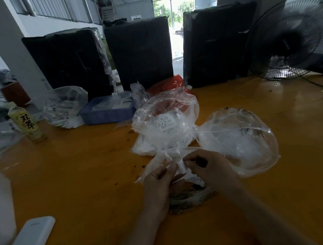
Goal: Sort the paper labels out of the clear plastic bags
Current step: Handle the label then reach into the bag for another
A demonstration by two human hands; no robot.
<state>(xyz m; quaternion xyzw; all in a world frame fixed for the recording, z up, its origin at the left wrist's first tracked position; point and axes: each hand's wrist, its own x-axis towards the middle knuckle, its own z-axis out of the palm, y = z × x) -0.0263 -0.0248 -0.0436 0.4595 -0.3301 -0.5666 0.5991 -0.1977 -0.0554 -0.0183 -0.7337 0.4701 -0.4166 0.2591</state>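
My left hand (158, 186) and my right hand (208, 166) meet over a small clear plastic bag (170, 159) near the table's front middle. Both pinch it around a white paper label (181, 165) that stands between the fingertips. Behind the hands lies a heap of clear bags (166, 122) with printed white labels inside. A large puffed clear bag (238, 139) sits to the right of the heap. Under my wrists lies a flattened bag with dark print (189, 197).
A blue tray (108, 114) holding white pieces stands at the back left, with another clear bag (64, 106) and a green drink bottle (26, 123) further left. Three black wrapped bundles (138, 52) line the back. A fan (291, 38) stands at the right. A white device (30, 239) lies front left.
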